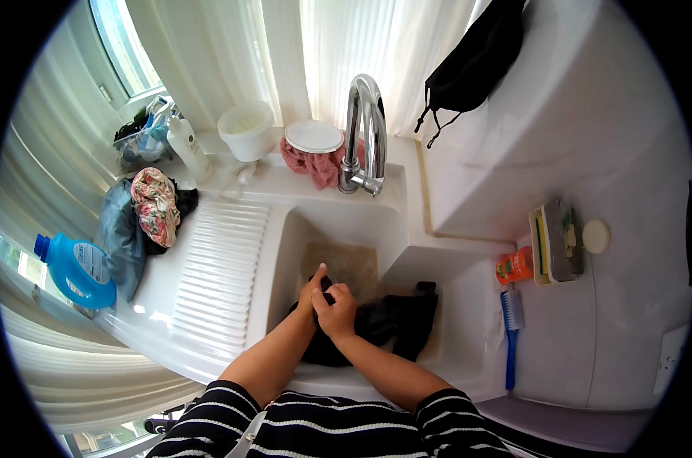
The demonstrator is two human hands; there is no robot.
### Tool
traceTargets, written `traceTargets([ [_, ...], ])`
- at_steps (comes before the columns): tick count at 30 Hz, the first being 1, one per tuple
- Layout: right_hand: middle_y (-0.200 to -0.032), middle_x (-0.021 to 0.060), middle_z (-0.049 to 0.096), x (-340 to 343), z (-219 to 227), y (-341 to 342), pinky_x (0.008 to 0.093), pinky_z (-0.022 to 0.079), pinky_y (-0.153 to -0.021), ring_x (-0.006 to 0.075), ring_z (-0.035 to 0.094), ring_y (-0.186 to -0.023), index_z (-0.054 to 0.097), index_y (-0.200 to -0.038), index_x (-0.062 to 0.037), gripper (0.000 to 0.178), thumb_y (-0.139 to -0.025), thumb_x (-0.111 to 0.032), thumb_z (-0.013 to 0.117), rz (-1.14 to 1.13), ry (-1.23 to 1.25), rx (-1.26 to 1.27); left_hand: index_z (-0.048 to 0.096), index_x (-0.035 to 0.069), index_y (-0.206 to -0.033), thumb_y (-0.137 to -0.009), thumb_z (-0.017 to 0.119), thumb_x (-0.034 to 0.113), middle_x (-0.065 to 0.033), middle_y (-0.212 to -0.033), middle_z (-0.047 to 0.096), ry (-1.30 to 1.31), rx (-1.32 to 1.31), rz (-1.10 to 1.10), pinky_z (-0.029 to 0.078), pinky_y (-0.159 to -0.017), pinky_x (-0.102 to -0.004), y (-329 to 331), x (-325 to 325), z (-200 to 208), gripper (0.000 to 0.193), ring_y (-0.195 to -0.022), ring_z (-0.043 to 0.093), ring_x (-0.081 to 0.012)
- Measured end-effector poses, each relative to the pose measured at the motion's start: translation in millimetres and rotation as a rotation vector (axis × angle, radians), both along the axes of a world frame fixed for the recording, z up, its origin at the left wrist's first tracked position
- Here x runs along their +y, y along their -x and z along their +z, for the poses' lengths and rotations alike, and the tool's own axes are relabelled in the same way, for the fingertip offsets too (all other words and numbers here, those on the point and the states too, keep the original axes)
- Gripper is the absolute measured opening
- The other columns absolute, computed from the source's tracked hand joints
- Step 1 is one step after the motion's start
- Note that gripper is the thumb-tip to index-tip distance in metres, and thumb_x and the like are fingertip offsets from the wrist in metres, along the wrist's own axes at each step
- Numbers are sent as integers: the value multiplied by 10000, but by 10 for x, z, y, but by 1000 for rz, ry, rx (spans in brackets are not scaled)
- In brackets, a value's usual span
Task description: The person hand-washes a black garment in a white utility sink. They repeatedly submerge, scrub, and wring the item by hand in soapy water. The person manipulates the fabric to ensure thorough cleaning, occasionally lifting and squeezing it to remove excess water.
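Inside the white sink (287, 244), a black garment (376, 324) lies bunched and wet, partly in cloudy brownish water (353, 259). My left hand (309, 296) and my right hand (337, 313) meet at its left end, above the basin. Both are closed on a bunched part of the black cloth, which shows between them. The right hand's fingers wrap over it, while the left thumb points up. The rest of the garment spreads to the right under my right forearm. Exactly how the fingers grip is partly hidden.
A ribbed washboard (220, 267) adjoins the sink's left side. Beyond it are piled clothes (123, 229) and a blue detergent jug (86, 273). A chrome faucet (353, 145) rises behind the basin. At right are a blue brush (511, 336) and an orange bottle (514, 266).
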State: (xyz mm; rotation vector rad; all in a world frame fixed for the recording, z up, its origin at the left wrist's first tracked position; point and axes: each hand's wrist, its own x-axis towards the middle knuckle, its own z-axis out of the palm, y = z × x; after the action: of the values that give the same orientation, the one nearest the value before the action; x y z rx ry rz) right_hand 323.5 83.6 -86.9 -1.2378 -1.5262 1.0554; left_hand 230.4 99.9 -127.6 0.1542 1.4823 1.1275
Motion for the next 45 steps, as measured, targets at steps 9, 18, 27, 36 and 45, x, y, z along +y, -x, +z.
traceTargets([
  [9,-978,151,576,32,-206,-12,363,453,-769,314,566,-870,558,-741,6,210,-809,-180,626,-78,-171,8,515,127,-773,-908,481,488,-43,-752,527,-285,-592,-83,445,-604,-340,-23,0,-295,387,-684,532,-179],
  [18,-864,135,567,96,-250,59,398,452,-724,335,550,-806,517,-721,-18,169,-789,-145,606,-163,-303,-5,595,-35,-989,-881,524,317,-135,-916,608,79,-244,95,461,-708,-350,-90,106,-42,375,-807,582,-233],
  [27,-1183,152,475,1145,-717,-392,478,376,-850,378,446,-1089,564,-992,-83,323,-877,-385,547,48,-288,-609,546,37,-1160,-876,553,249,-191,-1150,552,-99,962,-163,452,-831,-412,-109,439,246,354,-1005,558,-314],
  [36,-1530,70,53,1023,-1008,-423,541,91,-1097,371,149,-1366,258,-1436,-240,614,-908,-512,413,464,-94,-1119,181,275,-1455,-952,401,344,-112,-1514,125,197,1514,-1095,112,-1094,-489,-39,404,-503,553,-1367,151,-367],
  [45,-1245,150,464,960,-1280,-184,414,401,-894,334,486,-1082,571,-869,-26,251,-811,-249,670,200,-5,-362,511,96,-1226,-913,514,352,-126,-1209,519,-135,121,-91,382,-956,-418,237,587,-911,404,-1114,481,-283],
])
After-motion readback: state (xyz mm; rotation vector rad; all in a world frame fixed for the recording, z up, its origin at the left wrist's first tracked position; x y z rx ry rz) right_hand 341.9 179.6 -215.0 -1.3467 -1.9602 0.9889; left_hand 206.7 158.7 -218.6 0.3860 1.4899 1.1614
